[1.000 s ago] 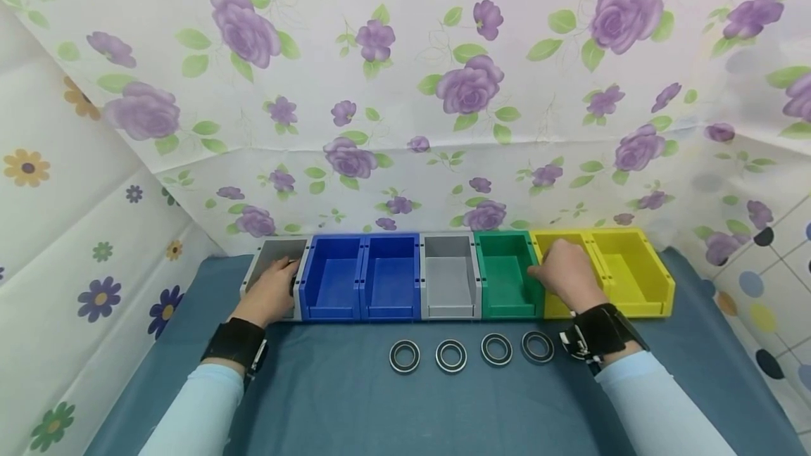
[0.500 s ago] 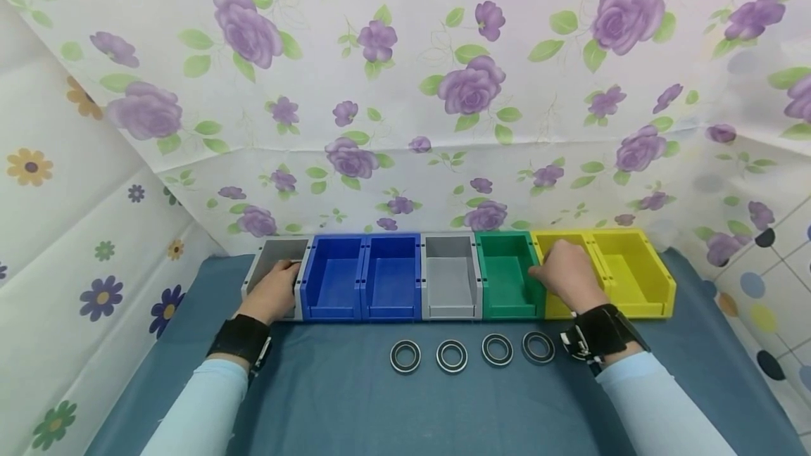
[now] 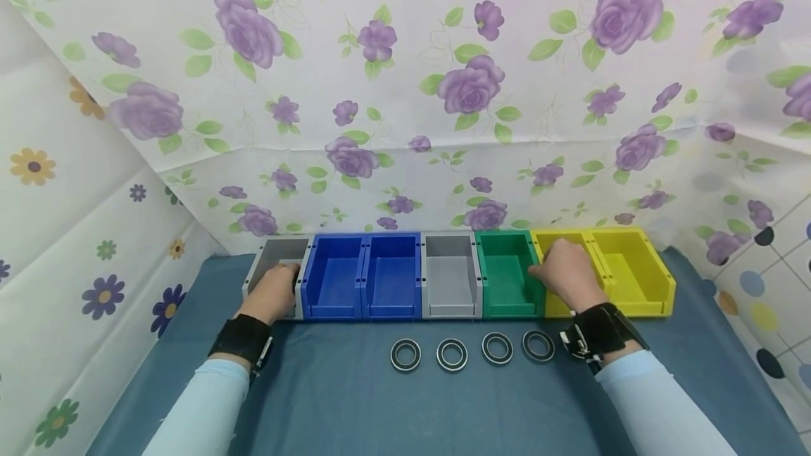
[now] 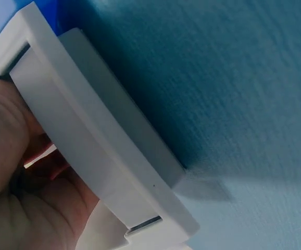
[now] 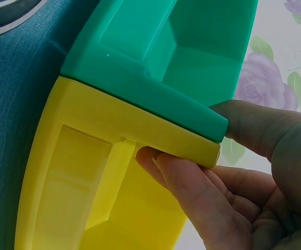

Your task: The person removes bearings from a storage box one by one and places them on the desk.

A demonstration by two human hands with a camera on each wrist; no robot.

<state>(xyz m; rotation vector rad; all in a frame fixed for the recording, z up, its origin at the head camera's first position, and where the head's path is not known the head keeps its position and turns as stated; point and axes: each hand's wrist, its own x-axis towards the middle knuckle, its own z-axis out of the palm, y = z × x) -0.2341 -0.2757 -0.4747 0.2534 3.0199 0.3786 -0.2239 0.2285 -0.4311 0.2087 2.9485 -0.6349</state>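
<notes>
My left hand (image 3: 269, 294) reaches into the grey bin (image 3: 279, 248) at the left end of the row. In the left wrist view its fingers curl behind the bin's front lip (image 4: 77, 140); their tips, and anything between them, are hidden. Toward the right end, my right hand (image 3: 567, 274) pinches the side walls where the green bin (image 3: 509, 269) and the yellow bin (image 3: 624, 273) meet. The right wrist view shows the thumb on the green side and fingertips (image 5: 174, 174) inside the yellow bin. Several ring-shaped ball bearings (image 3: 452, 355) lie on the cloth before the bins.
Two blue bins (image 3: 334, 273) and a second grey bin (image 3: 451, 273) stand between the hands, side by side. A blue-grey cloth (image 3: 405, 414) covers the table. Behind the row hangs a flowered white curtain (image 3: 393, 174).
A dark edge that showed at my left fingertips one second ago is no longer clearly visible; that hand has shifted slightly to the right. My right hand and the bearings stay in place.
</notes>
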